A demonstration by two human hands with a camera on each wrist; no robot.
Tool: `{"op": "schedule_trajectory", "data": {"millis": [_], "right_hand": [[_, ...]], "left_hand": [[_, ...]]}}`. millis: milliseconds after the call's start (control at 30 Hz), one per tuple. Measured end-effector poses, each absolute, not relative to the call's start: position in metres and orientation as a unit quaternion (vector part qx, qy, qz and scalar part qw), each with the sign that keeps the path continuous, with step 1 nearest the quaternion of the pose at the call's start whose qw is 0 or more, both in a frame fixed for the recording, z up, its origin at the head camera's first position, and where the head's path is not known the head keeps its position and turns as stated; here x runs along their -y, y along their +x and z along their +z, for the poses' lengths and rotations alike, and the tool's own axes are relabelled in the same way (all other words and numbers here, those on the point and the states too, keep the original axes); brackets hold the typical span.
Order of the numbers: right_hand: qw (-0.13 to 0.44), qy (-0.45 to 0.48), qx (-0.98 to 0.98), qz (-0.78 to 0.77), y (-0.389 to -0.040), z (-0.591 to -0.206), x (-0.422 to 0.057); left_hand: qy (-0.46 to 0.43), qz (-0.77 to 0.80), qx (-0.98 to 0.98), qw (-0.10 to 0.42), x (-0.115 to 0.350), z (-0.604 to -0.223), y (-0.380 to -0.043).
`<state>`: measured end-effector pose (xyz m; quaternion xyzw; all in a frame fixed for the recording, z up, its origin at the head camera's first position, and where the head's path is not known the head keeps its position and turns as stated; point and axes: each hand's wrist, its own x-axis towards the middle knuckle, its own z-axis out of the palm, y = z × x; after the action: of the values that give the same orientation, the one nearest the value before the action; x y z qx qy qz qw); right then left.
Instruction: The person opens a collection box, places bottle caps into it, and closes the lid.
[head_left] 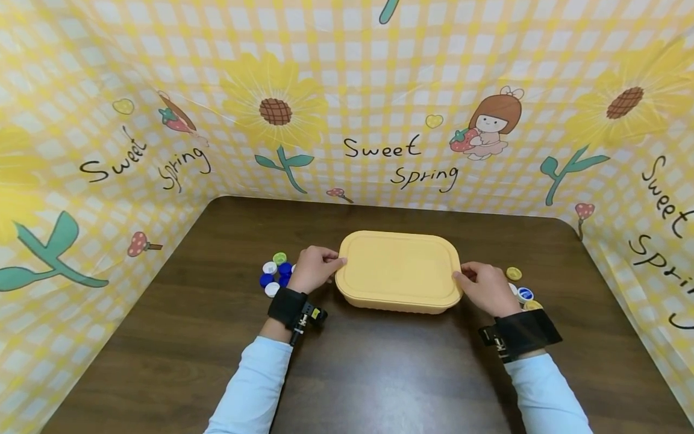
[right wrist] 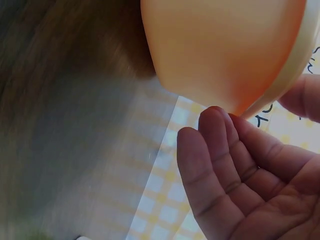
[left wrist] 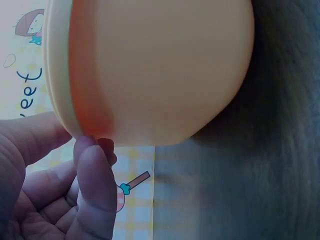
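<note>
A yellow rectangular food container [head_left: 400, 268] with rounded corners and a lid of the same colour sits between my two hands on the brown table. At its left end, my left hand [head_left: 314, 268] pinches the rim, thumb on top and fingertips under the edge. The left wrist view shows these fingers [left wrist: 95, 180] beneath the rim of the container [left wrist: 165, 65]. My right hand [head_left: 488, 288] grips the opposite end in the same manner. In the right wrist view, the right fingers [right wrist: 220, 170] touch the underside of the rim. What the container holds is hidden.
Several blue, white and green bottle caps [head_left: 267, 280] lie beside my left hand. Yellow, white and blue caps [head_left: 525, 294] lie by my right wrist, partly hidden. A checked yellow cloth [head_left: 374, 108] with printed flowers surrounds the table [head_left: 374, 367] at the back and sides.
</note>
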<state>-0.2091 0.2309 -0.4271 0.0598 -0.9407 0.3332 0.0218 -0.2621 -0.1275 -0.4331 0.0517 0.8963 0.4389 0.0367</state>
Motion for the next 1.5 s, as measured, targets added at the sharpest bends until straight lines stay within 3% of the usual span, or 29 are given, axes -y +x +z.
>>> {"op": "schedule_trajectory", "data": {"millis": [867,1500], "right_hand": [[0.076,0.055,0.94,0.327,-0.205,-0.421,-0.222],[0.205,0.1,0.905,0.359,-0.173,-0.4,-0.23]], "left_hand": [[0.042,0.427,-0.903,0.018,0.125,-0.42,-0.255],[0.144,0.492,-0.854,-0.082,0.138,-0.391,-0.226]]}}
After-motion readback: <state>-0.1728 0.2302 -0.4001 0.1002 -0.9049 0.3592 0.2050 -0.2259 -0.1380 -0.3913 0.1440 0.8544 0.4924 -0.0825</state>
